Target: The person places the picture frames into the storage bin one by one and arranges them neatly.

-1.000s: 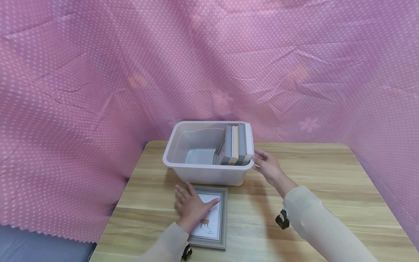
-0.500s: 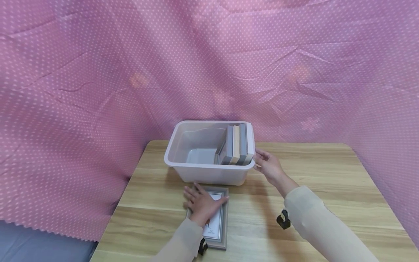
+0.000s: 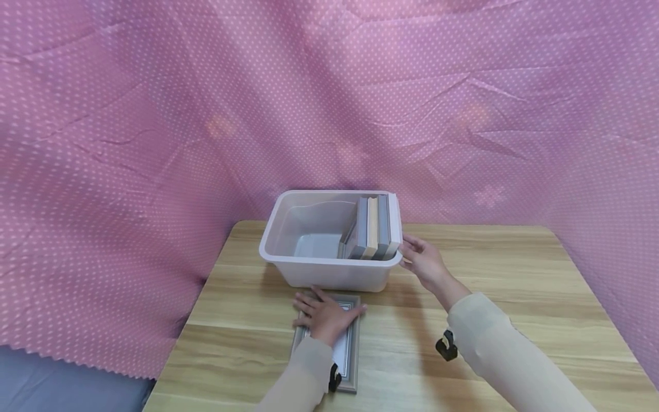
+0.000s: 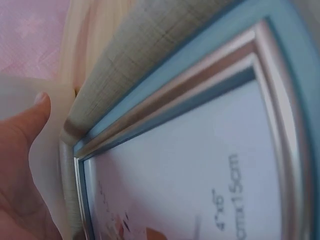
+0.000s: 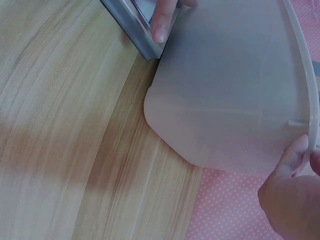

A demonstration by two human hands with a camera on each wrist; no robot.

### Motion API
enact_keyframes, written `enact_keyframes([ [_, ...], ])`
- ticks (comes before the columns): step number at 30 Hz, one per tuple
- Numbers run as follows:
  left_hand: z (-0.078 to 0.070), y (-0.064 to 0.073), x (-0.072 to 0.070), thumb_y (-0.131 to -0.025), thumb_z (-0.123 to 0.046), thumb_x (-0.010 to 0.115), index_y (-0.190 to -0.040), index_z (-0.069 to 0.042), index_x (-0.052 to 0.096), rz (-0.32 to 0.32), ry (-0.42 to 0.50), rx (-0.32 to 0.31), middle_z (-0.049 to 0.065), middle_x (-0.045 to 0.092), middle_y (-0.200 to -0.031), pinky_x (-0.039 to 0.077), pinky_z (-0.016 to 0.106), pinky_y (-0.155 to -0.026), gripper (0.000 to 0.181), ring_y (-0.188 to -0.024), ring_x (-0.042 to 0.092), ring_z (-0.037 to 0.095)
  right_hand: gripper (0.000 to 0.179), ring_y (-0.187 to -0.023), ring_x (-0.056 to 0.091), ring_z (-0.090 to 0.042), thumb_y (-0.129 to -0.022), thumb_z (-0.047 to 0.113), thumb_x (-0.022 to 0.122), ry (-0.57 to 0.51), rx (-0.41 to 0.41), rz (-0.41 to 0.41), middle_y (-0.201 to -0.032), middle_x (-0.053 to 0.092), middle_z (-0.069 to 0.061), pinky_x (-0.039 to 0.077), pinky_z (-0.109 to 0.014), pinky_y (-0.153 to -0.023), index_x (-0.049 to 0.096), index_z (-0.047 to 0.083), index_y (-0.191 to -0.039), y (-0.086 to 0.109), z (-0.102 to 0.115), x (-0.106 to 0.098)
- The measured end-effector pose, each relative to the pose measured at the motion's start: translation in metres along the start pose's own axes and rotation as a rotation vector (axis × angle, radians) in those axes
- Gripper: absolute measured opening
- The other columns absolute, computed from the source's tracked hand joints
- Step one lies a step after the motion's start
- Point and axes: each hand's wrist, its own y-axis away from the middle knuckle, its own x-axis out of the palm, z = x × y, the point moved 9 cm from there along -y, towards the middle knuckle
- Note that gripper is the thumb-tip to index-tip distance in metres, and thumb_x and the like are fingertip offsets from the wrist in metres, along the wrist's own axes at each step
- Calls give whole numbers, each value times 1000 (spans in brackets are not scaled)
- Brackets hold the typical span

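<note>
In the head view a grey picture frame [image 3: 352, 356] lies flat on the table in front of a white plastic bin [image 3: 329, 273]. My left hand [image 3: 328, 320] is spread over the frame's upper part, thumb pointing right. Seen from the left wrist, the frame has a white insert [image 4: 200, 150] with size lettering and a small drawing, partly out of view. My right hand [image 3: 426, 266] holds the bin's right rim, finger and thumb on either side of it in the right wrist view. Several flat items like picture frames [image 3: 372, 229] stand upright in the bin's right part.
A wood-grain table [image 3: 494, 274] carries everything, with its left edge near the left forearm. Pink dotted cloth [image 3: 329, 103] hangs behind and at both sides. A dark band [image 3: 447, 345] sits at the right wrist.
My left hand has shifted right across the picture frame, covering more of its upper middle. The right hand stays at the bin's rim, and the bin and frame look almost unmoved.
</note>
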Motion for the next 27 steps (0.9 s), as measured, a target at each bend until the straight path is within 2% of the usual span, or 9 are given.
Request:
enact_keyframes([
  [9,2,-9,16,-42,-94,57,-149,0,-8,16,-46,-43,39,-14,-146,-5,85,-85,157,-132,-15,56,50,-120,48,-27,-100,10,48,5,11,4,-140,39,-24,47,-27,-94,30,-3,-145,2,0,0],
  [16,-2,-4,7,-42,-90,63,-150,2,2,0,-69,-66,39,-5,-147,2,85,-88,155,-134,-5,55,49,-114,51,-23,-100,10,48,2,6,11,-138,40,-23,48,-27,-94,31,-4,-145,3,1,2],
  [22,-1,-9,13,-47,-86,66,-149,4,-1,16,-68,-63,41,-3,-146,0,86,-84,152,-133,-4,57,50,-114,51,-23,-100,11,48,3,0,14,-138,40,-24,47,-28,-95,30,-5,-145,4,0,2],
  [27,-1,-11,13,-46,-83,71,-149,5,1,-2,-50,-64,42,0,-145,0,87,-82,153,-132,-1,59,50,-118,48,-26,-101,12,47,13,1,16,-138,40,-23,46,-28,-96,30,-4,-145,4,1,2],
])
